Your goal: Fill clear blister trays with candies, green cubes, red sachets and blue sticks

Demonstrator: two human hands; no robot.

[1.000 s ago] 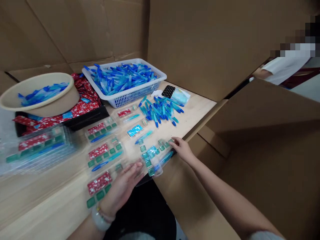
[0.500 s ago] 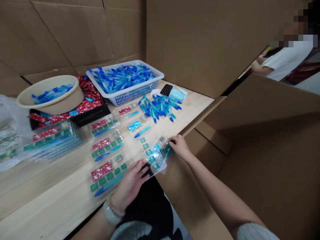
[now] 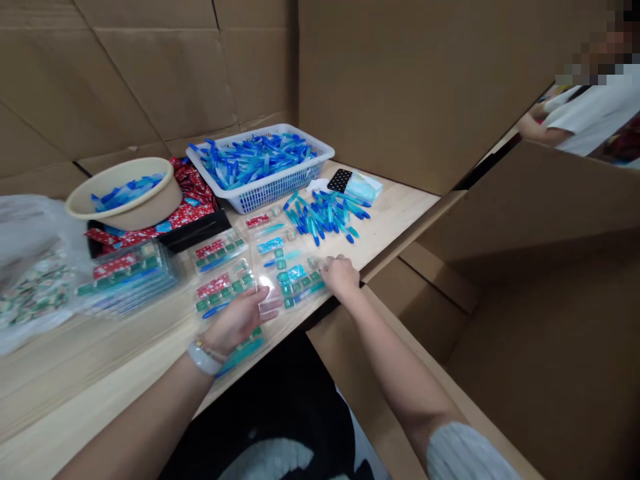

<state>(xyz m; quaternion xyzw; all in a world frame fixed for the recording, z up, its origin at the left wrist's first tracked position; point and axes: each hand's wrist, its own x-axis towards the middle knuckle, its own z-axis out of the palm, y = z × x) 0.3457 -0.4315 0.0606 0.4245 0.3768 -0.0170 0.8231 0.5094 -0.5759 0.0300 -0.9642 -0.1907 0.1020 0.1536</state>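
A clear plastic blister pack [image 3: 300,281] lies near the table's front edge, with green squares, a light blue patterned piece and a pen in it. My left hand [image 3: 243,319] grips its left side, thumb on top and fingers showing through the clear plastic. At the right end, my right hand [image 3: 342,277] has its fingers closed on the pack; the fingertips are partly hidden. A similar filled pack [image 3: 243,350] is partly covered by my left hand. Beyond them are another pack with a red patterned piece [image 3: 214,285] and one with a blue piece [image 3: 271,245].
Loose blue pens [image 3: 327,213] lie behind my right hand. A white basket of pens [image 3: 280,190] and a beige basin [image 3: 150,210] stand at the back. Stacked packs [image 3: 130,280] and a plastic bag [image 3: 35,287] are left. Cardboard walls [image 3: 370,87] surround the table; a person in white sits beyond.
Both hands have moved the blister pack away from me, from over the table's edge onto the tabletop. It now lies flatter and closer to the other packs. The view has shifted slightly.
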